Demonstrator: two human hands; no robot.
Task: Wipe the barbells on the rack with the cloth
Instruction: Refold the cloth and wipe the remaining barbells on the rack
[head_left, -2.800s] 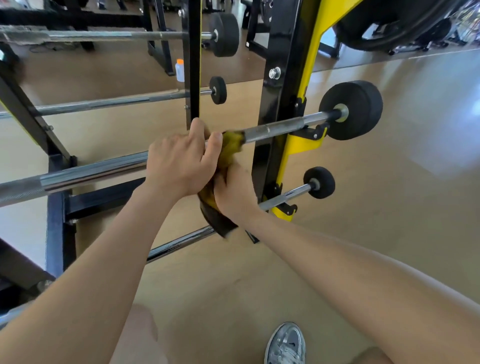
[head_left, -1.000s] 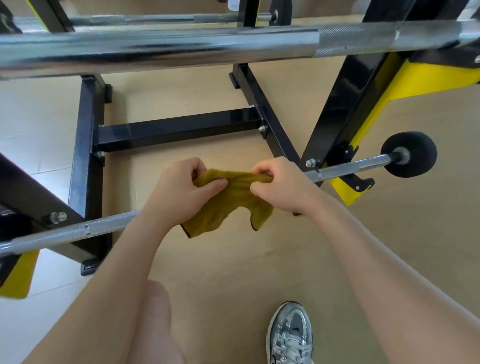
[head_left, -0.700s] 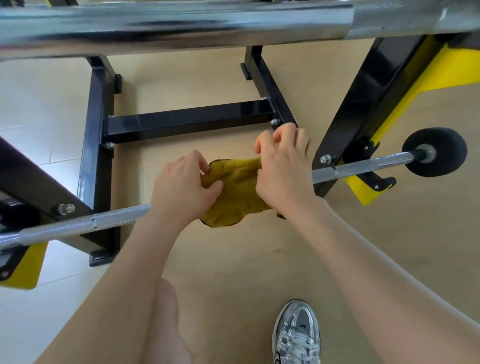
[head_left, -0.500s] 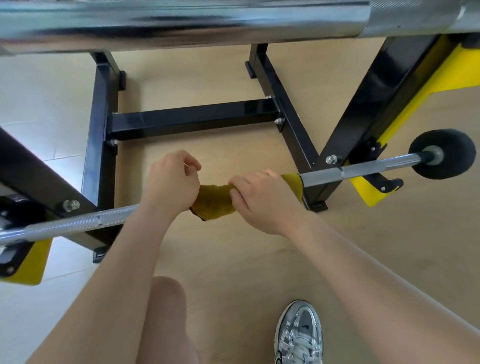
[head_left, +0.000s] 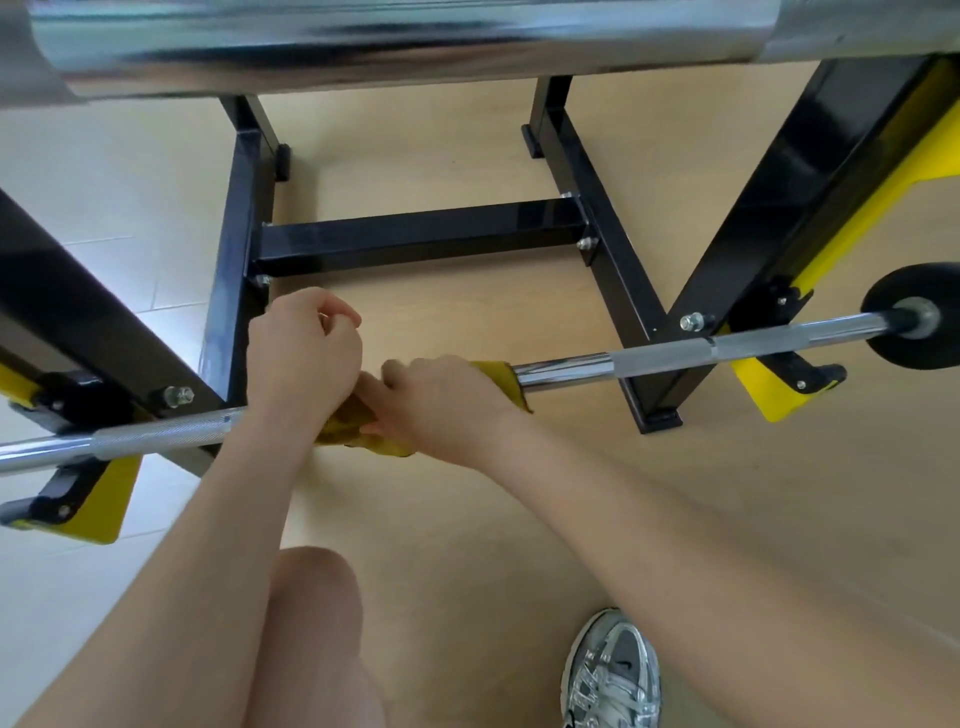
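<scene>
Since half a second ago the left hand (head_left: 304, 358) has slid in against the right hand (head_left: 441, 402), so the cloth stretch that showed between them is nearly covered. Right fingers (head_left: 395, 374) are clamped round the yellow cloth (head_left: 501, 376), which is wrapped on the lower barbell (head_left: 660, 356); a cloth edge sticks out past the hand on the bar's right side, and a bunched bit (head_left: 363, 436) hangs under both wrists. Left fingers (head_left: 337, 317) are curled together into a fist over the bar; can't tell if they pinch cloth or just steel. Bar runs left to right across the rack (head_left: 415, 234), knurled section (head_left: 161, 434) exposed left of the left hand, smooth chrome then knurl to the right, ending at a small black end weight (head_left: 922, 330). Bar sits in black-and-yellow hooks (head_left: 779, 384) on both uprights. A much closer chrome barbell (head_left: 389, 36) fills the top of view, blurred. Below: bare knee (head_left: 311, 597) and a silver sneaker (head_left: 613, 675) on the tan floor (head_left: 467, 519).
</scene>
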